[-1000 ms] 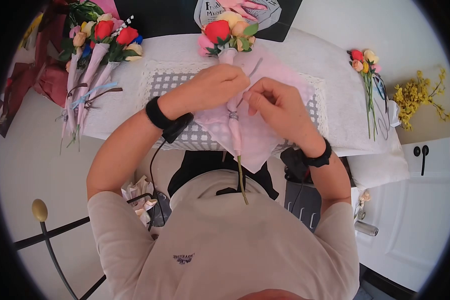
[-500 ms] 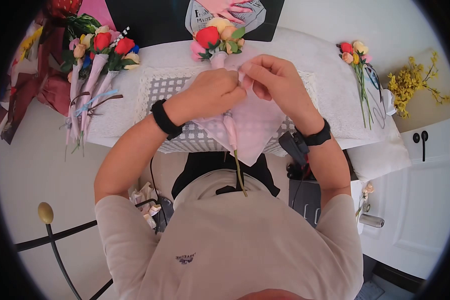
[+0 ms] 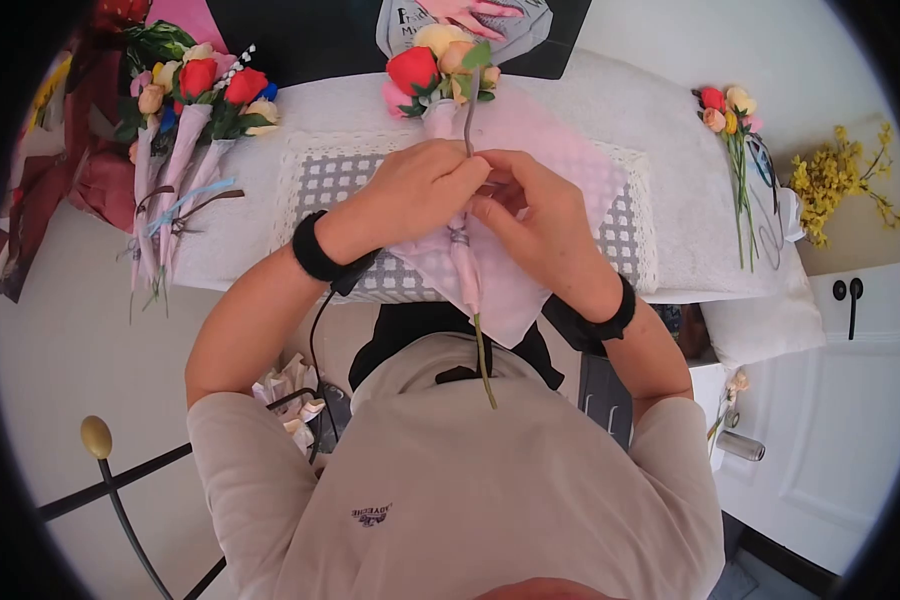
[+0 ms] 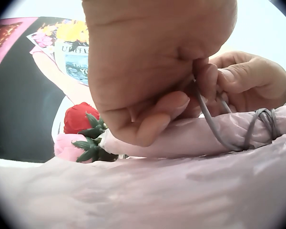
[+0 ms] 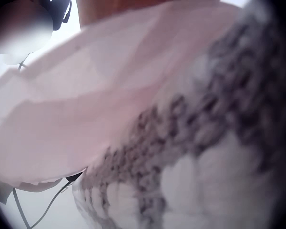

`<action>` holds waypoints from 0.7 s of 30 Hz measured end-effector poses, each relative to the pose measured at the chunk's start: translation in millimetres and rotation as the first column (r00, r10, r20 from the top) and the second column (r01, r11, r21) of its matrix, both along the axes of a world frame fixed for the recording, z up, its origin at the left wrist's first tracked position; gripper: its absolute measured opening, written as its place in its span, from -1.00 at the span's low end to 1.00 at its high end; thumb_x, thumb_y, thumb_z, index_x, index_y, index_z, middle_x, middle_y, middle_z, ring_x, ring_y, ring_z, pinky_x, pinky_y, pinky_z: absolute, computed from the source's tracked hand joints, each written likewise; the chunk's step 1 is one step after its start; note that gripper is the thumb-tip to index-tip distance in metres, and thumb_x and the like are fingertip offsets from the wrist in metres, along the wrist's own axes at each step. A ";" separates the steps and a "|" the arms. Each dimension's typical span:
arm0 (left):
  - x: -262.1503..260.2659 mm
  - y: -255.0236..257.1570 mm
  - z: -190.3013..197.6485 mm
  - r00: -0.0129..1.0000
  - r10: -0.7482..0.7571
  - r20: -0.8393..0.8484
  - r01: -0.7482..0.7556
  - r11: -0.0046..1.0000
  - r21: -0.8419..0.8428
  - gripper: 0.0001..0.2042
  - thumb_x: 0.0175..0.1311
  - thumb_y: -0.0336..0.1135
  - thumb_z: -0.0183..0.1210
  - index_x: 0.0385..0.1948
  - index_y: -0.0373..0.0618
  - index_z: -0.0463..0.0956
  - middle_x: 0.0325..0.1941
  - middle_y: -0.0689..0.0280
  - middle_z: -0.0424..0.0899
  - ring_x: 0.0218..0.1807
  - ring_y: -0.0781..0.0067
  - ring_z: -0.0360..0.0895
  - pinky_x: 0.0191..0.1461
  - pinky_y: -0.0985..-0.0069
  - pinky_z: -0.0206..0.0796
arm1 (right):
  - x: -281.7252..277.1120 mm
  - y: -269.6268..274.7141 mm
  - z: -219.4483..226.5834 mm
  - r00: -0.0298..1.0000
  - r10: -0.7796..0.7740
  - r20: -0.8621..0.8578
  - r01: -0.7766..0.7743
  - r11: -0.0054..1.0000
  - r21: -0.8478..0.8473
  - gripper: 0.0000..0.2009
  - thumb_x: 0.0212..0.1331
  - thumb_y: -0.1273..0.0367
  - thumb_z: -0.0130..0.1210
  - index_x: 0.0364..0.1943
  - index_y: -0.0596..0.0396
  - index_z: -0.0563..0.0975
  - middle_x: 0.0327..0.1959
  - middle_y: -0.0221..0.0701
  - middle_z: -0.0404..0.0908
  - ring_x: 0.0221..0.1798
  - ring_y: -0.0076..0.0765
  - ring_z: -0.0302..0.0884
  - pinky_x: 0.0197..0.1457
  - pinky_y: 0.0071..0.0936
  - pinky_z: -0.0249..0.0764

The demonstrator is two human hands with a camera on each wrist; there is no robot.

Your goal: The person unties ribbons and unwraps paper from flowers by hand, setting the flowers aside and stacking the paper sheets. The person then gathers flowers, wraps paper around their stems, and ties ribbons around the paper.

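A small bouquet with a red rose [image 3: 413, 68], cream and pink blooms lies with its flowers pointing away from the body. Pale pink paper [image 3: 465, 270] wraps its stems, and one green stem [image 3: 486, 370] sticks out at the near end. Grey cord [image 4: 207, 117] is wound around the wrapped stems and rises in a loop to the fingers. My left hand [image 3: 420, 195] pinches the cord over the bouquet. Against it, my right hand [image 3: 550, 230] pinches the cord with thumb and fingertips. One cord end [image 3: 470, 125] stands up past the hands.
A pink sheet [image 3: 565, 150] spreads beneath the bouquet on a grey-and-white woven mat [image 3: 335, 180]. Several wrapped bouquets [image 3: 185, 150] lie at the left. Loose flowers [image 3: 740, 190] and a yellow branch [image 3: 840, 190] are at the right. A dark printed board [image 3: 300, 35] stands behind.
My right hand lifted up and away from the bouquet, then came back down against my left hand. The cord end now points up toward the flowers. My left hand stays over the bouquet.
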State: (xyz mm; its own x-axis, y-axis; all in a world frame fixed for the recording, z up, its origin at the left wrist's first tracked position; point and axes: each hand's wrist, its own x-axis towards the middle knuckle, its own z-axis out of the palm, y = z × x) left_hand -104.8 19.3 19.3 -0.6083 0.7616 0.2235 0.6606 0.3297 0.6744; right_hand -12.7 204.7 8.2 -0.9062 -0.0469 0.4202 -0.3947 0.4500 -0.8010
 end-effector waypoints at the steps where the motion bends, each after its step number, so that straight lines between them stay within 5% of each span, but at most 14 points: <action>1: -0.1 0.6 0.1 1.000 0.011 -0.016 -0.011 0.999 -0.033 -0.64 0.57 -0.16 -0.08 -0.11 -0.28 0.60 -0.09 -0.02 0.67 0.01 -0.09 0.60 0.12 0.16 0.41 | 0.7 -1.6 -0.6 0.999 -0.029 -0.023 0.029 1.000 0.002 -0.62 0.24 0.50 0.30 0.14 0.24 0.58 -0.14 -0.20 0.76 -0.27 -0.34 0.74 -0.16 -0.45 0.64; 5: 1.3 1.9 -1.0 0.991 -0.015 -0.136 0.002 0.996 -0.092 -0.62 0.57 -0.14 -0.10 -0.14 -0.30 0.60 -0.15 -0.05 0.66 -0.02 -0.12 0.60 0.08 0.13 0.39 | 2.4 -5.7 -3.9 0.996 -0.076 -0.052 0.076 0.997 -0.015 -0.68 0.25 0.52 0.29 0.07 0.24 0.57 -0.17 -0.21 0.76 -0.27 -0.35 0.75 -0.17 -0.45 0.65; 8: -0.4 3.3 -11.7 0.955 -0.010 -0.298 0.027 0.998 0.054 -0.87 0.38 -0.29 0.07 -0.22 -0.12 0.50 -0.30 0.12 0.62 -0.19 -0.03 0.61 -0.17 0.08 0.45 | 2.1 -8.0 -4.4 0.994 -0.112 -0.013 0.110 0.989 -0.102 -0.78 0.27 0.54 0.28 -0.03 0.24 0.59 -0.26 -0.22 0.77 -0.29 -0.38 0.76 -0.20 -0.46 0.65; 13: -2.3 1.2 -9.2 0.889 -0.064 -0.453 0.102 0.993 0.059 -0.89 0.28 -0.35 0.17 -0.24 -0.10 0.50 -0.31 0.18 0.58 -0.21 0.03 0.61 -0.23 0.14 0.45 | 2.4 -10.5 -7.8 0.984 -0.048 0.173 0.093 0.960 -0.263 -0.90 0.32 0.53 0.26 -0.17 0.27 0.61 -0.37 -0.31 0.74 -0.31 -0.57 0.70 -0.22 -0.53 0.61; 17: -2.5 -2.0 -9.2 0.901 -0.059 -0.431 0.126 0.984 0.128 -0.87 0.25 -0.30 0.20 -0.27 -0.11 0.50 -0.29 0.18 0.57 -0.19 0.04 0.59 -0.20 0.14 0.44 | 0.5 -8.1 -10.5 0.981 -0.037 0.192 0.082 0.970 -0.230 -0.92 0.35 0.52 0.23 -0.16 0.26 0.60 -0.35 -0.36 0.73 -0.30 -0.62 0.67 -0.23 -0.56 0.58; 19: 2.7 -4.3 3.1 1.000 -0.017 -0.020 0.017 1.000 0.019 -0.82 0.18 -0.26 0.25 -0.34 -0.14 0.50 -0.28 0.18 0.56 -0.18 0.06 0.58 -0.17 0.14 0.42 | 0.3 -6.6 -8.2 0.968 -0.062 0.242 0.128 0.955 -0.268 -0.92 0.37 0.52 0.21 -0.16 0.24 0.59 -0.32 -0.40 0.72 -0.29 -0.63 0.64 -0.22 -0.59 0.56; 21: 6.6 -8.8 3.3 0.999 0.008 -0.049 -0.006 1.000 0.028 -0.81 0.15 -0.25 0.27 -0.36 -0.14 0.51 -0.28 0.19 0.56 -0.18 0.06 0.58 -0.16 0.14 0.41 | -0.1 -5.1 -5.8 0.967 -0.040 0.253 0.115 0.951 -0.286 -0.92 0.37 0.51 0.22 -0.15 0.24 0.59 -0.30 -0.41 0.72 -0.28 -0.64 0.64 -0.21 -0.59 0.56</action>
